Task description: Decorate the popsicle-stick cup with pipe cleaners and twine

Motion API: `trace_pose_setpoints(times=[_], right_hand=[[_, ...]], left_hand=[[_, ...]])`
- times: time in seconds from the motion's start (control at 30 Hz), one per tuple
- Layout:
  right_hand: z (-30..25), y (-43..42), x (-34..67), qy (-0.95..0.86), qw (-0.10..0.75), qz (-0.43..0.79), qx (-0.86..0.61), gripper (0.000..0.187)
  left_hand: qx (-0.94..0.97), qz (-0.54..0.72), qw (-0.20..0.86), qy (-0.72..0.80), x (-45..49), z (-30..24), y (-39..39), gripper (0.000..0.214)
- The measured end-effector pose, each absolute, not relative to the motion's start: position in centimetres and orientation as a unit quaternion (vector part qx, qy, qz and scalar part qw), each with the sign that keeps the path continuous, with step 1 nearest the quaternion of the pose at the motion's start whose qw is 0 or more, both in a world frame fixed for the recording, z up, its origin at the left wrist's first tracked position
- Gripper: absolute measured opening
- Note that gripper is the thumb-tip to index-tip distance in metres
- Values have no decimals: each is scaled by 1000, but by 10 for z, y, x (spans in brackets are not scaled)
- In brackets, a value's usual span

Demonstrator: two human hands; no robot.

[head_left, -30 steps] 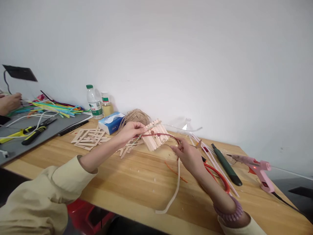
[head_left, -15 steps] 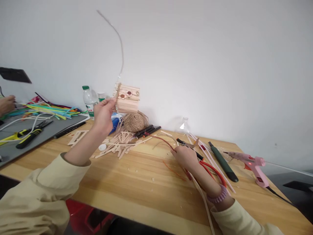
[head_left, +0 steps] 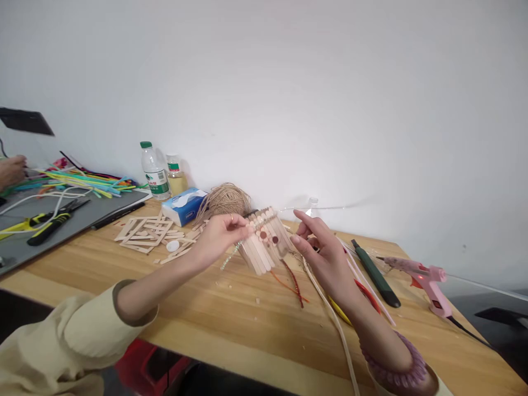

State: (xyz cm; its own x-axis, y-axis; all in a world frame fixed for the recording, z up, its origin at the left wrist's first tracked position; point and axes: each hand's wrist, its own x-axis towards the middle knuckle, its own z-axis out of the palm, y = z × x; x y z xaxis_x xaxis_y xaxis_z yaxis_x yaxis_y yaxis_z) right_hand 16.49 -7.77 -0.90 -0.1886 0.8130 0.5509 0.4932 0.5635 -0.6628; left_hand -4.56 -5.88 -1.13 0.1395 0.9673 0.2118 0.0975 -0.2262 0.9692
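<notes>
My left hand [head_left: 220, 237] pinches the edge of a small craft-stick panel [head_left: 260, 254], held tilted above the table. Round brown dots decorate its face. A glittery pipe cleaner [head_left: 231, 256] runs along its upper edge, one short end hanging near my left fingers and a long, blurred end reaching right past my other hand. My right hand [head_left: 324, 247] is just right of the panel, thumb and fingers apart, with nothing visible in it. Below the panel, a dark red twisted strand [head_left: 293, 283] and a thin orange strand [head_left: 284, 281] lie on the wood.
A ball of twine [head_left: 226, 199], a blue tissue pack [head_left: 183, 205], bottles [head_left: 155, 173] and loose craft sticks [head_left: 144, 234] lie left. A green cutter [head_left: 375, 272] and pink glue gun [head_left: 429, 280] lie right. Pliers [head_left: 51, 225] rest on a grey mat; another person's hand [head_left: 11, 170] is far left.
My left hand has brought the panel down and right, turning it. My right hand has let go of the red strand, risen from the table and opened beside the panel.
</notes>
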Motion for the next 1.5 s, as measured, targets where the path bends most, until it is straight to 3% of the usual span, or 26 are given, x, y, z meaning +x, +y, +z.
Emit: trace_pose_setpoints(times=[0.17,0.3,0.43,0.87,1.07,1.5], right_hand=[[-12,-84,154,-655,531,309,-439,21],[-19,-82,153,-671,523,280,-445,29],[-20,-81,158,-739,463,206,-443,9],[-51,-78,164,-719,429,300,-458,15],[-56,-79,169,-698,436,331,-461,16],[-50,-89,181,-665,469,385,-435,21]], left_hand=[[622,447,493,413,-34,-23,-75,18],[643,431,498,391,-32,-31,-83,18],[641,422,530,362,-31,-35,-88,20],[614,363,588,382,-38,-54,-84,29],[558,352,671,338,-47,-56,-86,37],[520,390,723,235,-57,-60,-91,28]])
